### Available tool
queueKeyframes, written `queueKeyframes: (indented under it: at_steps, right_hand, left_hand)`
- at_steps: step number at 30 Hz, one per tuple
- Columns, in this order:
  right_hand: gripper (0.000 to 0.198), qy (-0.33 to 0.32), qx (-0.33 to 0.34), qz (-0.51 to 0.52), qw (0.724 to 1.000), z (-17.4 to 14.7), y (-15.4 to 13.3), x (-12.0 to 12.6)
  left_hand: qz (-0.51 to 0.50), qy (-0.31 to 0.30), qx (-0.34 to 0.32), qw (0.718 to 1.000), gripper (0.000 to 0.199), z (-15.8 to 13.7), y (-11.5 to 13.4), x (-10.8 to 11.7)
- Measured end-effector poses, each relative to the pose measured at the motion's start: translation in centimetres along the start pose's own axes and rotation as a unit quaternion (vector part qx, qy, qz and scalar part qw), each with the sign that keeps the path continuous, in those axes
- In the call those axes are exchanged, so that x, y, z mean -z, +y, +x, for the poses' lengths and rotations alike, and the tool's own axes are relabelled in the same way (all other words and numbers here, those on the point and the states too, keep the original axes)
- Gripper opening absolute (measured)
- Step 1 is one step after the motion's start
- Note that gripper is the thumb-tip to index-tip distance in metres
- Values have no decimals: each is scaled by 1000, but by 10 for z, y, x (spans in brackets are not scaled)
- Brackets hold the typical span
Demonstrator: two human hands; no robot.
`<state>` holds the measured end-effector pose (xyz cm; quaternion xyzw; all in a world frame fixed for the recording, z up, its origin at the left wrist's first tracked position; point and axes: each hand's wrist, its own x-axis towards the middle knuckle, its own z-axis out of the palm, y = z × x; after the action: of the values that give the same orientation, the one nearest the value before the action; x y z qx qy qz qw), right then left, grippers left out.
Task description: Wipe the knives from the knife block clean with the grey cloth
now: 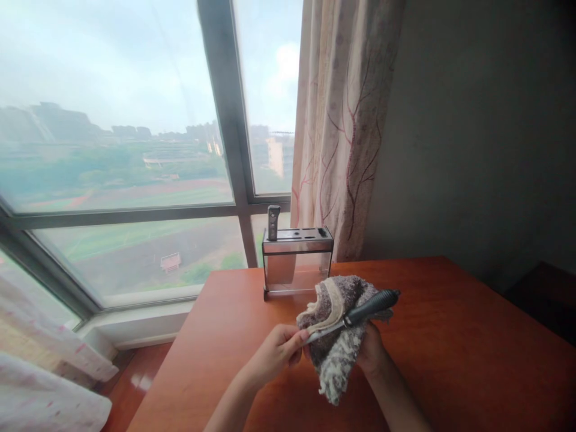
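Note:
A sharpening steel (371, 307) with a black handle and a slim metal shaft lies slanted across a grey-brown fluffy cloth (339, 360). My left hand (288, 345) pinches the shaft near its left end, thumb on top. From beneath and to the right, my right hand (371, 348) grips the cloth; its fingers are mostly hidden behind the fabric. The handle points up and to the right, past the cloth. Both hands are above the wooden table (432, 354). Behind them stands a knife block (297, 243) with clear sides, and one grey-handled knife (273, 222) sits upright in its left slot.
The knife block is near the table's far edge. Beyond it are a large window (121, 108) with a dark frame and a patterned curtain (342, 120). A grey wall (472, 132) rises at the right, and another curtain (45, 384) hangs at the lower left.

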<state>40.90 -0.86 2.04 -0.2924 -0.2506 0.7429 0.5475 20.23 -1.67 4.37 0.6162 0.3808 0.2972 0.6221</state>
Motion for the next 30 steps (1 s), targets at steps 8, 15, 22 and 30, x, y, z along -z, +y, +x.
queueKeyframes:
  at_steps: [8,15,22,30]
  right_hand:
    - [42,60,76,-39,995,-3,-5,-2]
    - [28,24,4,9,1000,4,-7,-3]
    - [17,60,85,132,986,7,-13,2]
    - [36,74,154,160,972,-1,-22,8]
  left_hand:
    - [-16,-30,-23,999,50,-1,0,-2]
    - [103,88,-54,989,46,3,-5,1]
    - [183,212,-86,956,38,7,-7,7]
    - [275,227,-120,927,28,8,-11,4]
